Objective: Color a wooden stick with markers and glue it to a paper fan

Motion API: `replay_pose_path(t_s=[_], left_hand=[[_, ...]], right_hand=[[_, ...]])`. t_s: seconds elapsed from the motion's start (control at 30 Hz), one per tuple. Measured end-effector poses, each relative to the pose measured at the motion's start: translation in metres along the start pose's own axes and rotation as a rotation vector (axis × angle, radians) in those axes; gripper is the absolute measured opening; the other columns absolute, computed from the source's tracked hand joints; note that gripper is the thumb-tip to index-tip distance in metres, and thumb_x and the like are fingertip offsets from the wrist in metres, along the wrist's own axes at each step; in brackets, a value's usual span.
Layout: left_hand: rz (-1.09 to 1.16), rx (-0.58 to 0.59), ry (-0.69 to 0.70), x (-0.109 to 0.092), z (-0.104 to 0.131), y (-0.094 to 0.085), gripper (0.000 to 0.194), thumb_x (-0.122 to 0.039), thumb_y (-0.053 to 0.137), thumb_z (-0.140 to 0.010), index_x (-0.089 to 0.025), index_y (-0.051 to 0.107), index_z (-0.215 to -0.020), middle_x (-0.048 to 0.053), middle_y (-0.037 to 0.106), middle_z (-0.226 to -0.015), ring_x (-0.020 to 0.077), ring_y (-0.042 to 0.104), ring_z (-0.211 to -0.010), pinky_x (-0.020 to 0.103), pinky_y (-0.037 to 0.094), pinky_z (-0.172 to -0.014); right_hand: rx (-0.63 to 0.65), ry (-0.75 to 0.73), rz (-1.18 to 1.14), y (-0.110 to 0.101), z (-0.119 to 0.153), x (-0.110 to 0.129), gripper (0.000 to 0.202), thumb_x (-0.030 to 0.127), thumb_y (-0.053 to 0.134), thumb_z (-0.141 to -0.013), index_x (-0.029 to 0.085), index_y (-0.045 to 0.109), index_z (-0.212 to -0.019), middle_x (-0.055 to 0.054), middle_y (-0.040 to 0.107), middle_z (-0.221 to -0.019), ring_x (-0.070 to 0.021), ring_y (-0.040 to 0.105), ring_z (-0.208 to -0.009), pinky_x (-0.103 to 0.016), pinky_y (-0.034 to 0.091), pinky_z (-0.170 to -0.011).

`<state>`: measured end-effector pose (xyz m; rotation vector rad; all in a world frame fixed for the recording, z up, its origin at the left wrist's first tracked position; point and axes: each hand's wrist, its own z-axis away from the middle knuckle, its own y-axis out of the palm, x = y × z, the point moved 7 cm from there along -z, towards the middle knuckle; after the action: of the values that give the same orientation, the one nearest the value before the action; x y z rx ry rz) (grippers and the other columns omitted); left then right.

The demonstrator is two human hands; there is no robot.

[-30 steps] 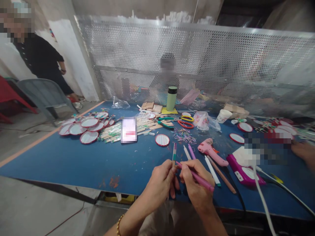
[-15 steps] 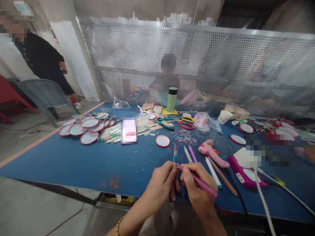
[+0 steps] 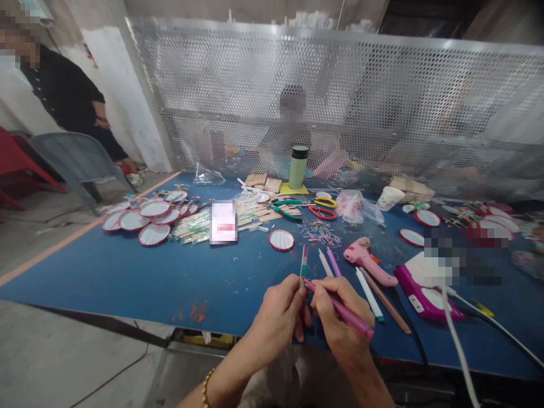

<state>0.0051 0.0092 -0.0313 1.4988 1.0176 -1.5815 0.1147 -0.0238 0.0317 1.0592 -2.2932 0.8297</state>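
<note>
My left hand [image 3: 283, 306] is closed around a thin flat stick [image 3: 304, 262], which stands up out of the fingers with purple, white and green bands on it. Between the fingers of my right hand [image 3: 342, 309] is a pink marker pen [image 3: 351, 318], its tip at the stick just above my left fingertips. Beyond my hands lie a white pen [image 3: 325, 263] and a purple pen [image 3: 334, 262]. A white pen with a green end [image 3: 369, 294] and a brownish pen [image 3: 386, 300] rest to the right of my right hand.
A pink glue gun [image 3: 369, 260] and a magenta power strip [image 3: 425, 297] with cables lie at right. Round red-rimmed mirrors [image 3: 138, 220], bundled sticks [image 3: 191, 228], a phone [image 3: 223, 222], pliers [image 3: 289, 212] and a green flask [image 3: 298, 169] are farther back. A perforated metal screen [image 3: 238, 85] stands behind.
The view has tilted and shifted slightly. Both hands keep their grips, and the marker's tip stays at the stick.
</note>
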Motion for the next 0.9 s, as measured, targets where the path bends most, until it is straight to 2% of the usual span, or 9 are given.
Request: replay_pose_path(t_s=[0.57,0.9], left_hand=[[-0.01,-0.003,-0.001,0.0001,0.0002,-0.0013,0.035,-0.05,0.038,-0.1,-0.021,0.044,-0.08,-0.005,0.056,-0.057,0.0066,0.05,-0.038,0.016,0.035,-0.041],[-0.004,0.001,-0.01,-0.0001,-0.0004,0.0,0.034,-0.049,0.036,-0.101,-0.021,0.045,-0.083,-0.005,0.057,-0.059,0.0064,0.05,-0.038,0.016,0.035,-0.041]], right_hand=[[0.026,-0.004,0.008,0.0018,-0.0006,-0.0016,0.02,0.024,0.057,-0.092,0.02,0.067,-0.076,0.003,0.064,-0.057,-0.0111,0.059,-0.046,-0.021,0.048,-0.047],[-0.015,0.049,-0.025,-0.0009,0.0009,-0.0045,0.02,0.022,0.058,-0.092,0.02,0.066,-0.074,0.003,0.065,-0.059,-0.0105,0.058,-0.046,-0.02,0.046,-0.047]])
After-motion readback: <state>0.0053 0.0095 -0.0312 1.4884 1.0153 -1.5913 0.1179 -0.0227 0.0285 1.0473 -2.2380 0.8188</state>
